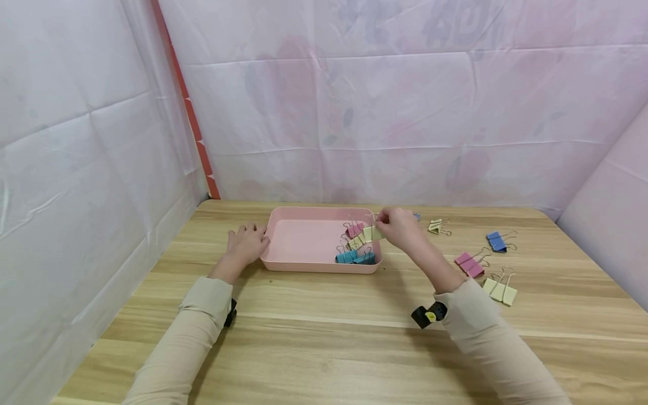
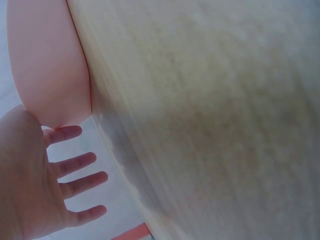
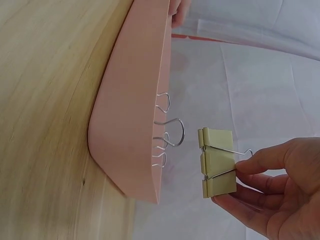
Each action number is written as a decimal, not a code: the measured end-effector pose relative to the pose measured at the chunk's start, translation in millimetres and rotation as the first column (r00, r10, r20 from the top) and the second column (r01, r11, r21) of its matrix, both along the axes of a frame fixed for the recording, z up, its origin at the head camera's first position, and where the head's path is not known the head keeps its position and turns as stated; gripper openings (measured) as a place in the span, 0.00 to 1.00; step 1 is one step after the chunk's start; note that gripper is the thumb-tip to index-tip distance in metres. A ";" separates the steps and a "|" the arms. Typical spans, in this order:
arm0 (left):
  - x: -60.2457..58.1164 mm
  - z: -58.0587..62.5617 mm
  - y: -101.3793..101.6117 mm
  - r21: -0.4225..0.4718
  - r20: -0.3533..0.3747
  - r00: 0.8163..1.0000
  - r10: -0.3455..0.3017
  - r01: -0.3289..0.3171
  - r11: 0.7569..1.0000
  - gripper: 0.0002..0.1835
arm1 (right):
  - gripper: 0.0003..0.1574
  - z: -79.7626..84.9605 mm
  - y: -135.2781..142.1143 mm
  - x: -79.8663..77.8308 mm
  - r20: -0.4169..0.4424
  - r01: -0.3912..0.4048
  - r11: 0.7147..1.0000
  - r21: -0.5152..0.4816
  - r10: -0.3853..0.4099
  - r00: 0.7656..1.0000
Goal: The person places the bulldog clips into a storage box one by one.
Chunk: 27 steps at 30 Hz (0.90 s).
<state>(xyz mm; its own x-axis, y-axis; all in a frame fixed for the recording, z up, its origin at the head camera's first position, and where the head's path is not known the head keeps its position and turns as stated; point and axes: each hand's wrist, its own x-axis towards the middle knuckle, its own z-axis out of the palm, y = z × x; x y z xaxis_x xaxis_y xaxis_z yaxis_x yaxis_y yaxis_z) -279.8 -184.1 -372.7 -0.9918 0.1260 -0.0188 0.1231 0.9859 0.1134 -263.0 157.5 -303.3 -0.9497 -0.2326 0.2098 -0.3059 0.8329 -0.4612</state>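
Observation:
A pale yellow binder clip (image 3: 219, 162) is pinched between the thumb and fingers of my right hand (image 3: 285, 187), raised beside the pink tray's right rim. In the head view that right hand (image 1: 400, 228) is over the tray's right end. My left hand (image 1: 247, 244) touches the left end of the pink tray (image 1: 304, 266); in the left wrist view the fingers of the left hand (image 2: 30, 175) are spread and straight. Inside the tray's right end lie a pink binder clip (image 1: 355, 229), teal binder clips (image 1: 347, 257) and yellow ones, partly overlapping.
Right of the tray, loose on the wooden table (image 1: 324, 337), lie a small yellow clip (image 1: 435, 226), a blue clip (image 1: 496, 242), a pink clip (image 1: 469, 264) and a large yellow clip (image 1: 499, 291). Another blue clip (image 1: 417, 216) shows partly behind the right hand. White cloth (image 1: 405, 112) hangs behind.

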 end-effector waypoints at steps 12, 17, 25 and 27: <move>-0.6 -0.7 -0.2 0.000 -0.003 1.000 -0.004 0.004 1.000 0.27 | 0.07 2.0 -20.0 -1.0 0.011 -0.050 0.999 -0.015 0.050 0.999; -1.0 -1.6 -0.6 -0.004 -0.002 1.000 -0.003 0.003 1.000 0.27 | 0.07 2.4 -28.9 -0.5 0.048 -0.071 0.997 -0.034 0.073 0.996; -0.5 -2.4 -0.7 0.007 -0.003 1.000 0.000 0.001 1.000 0.27 | 0.07 -2.2 -44.7 0.1 0.049 -0.097 0.995 -0.014 0.098 0.994; -0.4 -2.4 -0.6 0.007 -0.004 1.000 0.000 0.000 1.000 0.26 | 0.07 -4.0 -49.0 -0.3 0.058 -0.107 0.994 -0.026 0.108 0.992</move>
